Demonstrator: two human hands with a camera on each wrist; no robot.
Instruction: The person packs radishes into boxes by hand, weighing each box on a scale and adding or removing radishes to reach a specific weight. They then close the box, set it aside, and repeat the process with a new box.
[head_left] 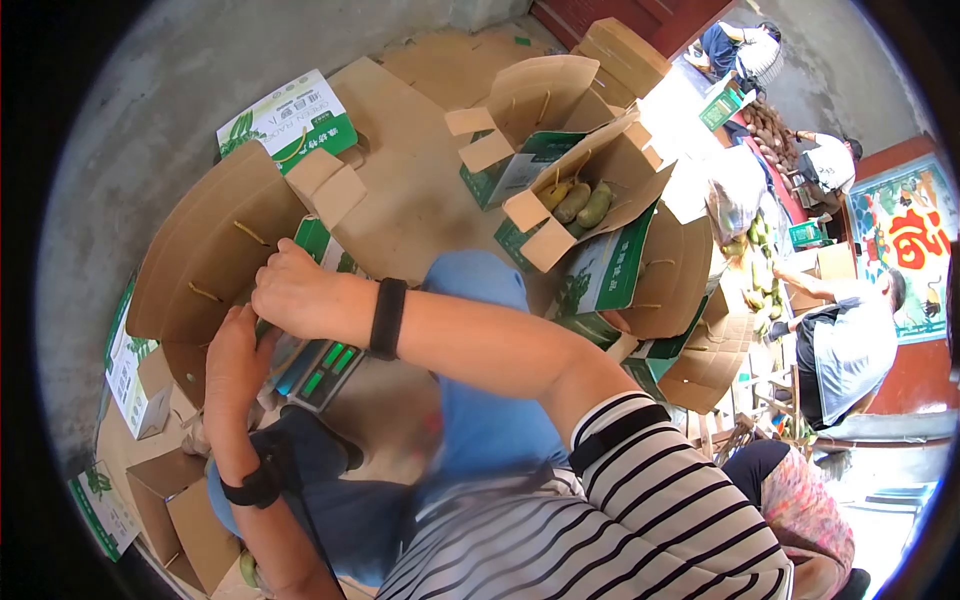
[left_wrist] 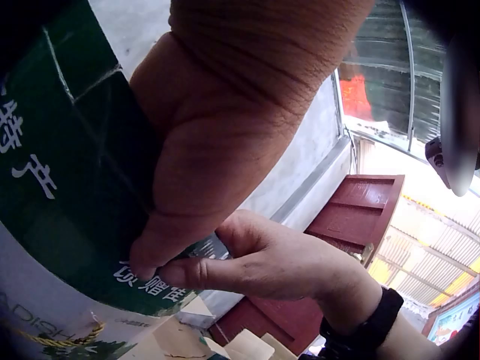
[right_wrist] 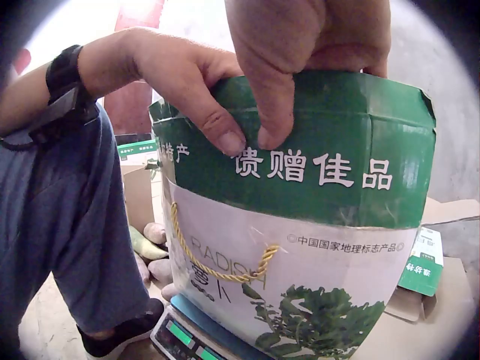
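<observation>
A green-and-white radish carton [right_wrist: 300, 195] with a yellow rope handle [right_wrist: 225, 274] stands on a digital scale [right_wrist: 191, 341], whose green displays are lit. My right hand [head_left: 298, 290] grips the carton's top edge, thumb on the printed green outer face and fingers over the rim. Close beside it, my left hand [head_left: 232, 365] pinches the same edge, its thumb also on the green face. The two thumbs nearly meet in the right wrist view. In the head view, the carton's tall brown flap [head_left: 215, 240] stands up behind the hands. Most of the carton's inside is hidden.
To the right, an open carton [head_left: 600, 270] holds several green radishes [head_left: 580, 203]. More open cartons stand around it. A printed carton [head_left: 290, 115] lies near the wall. Loose radishes [right_wrist: 146, 247] lie beside the scale. Other people [head_left: 845, 340] work at the far right.
</observation>
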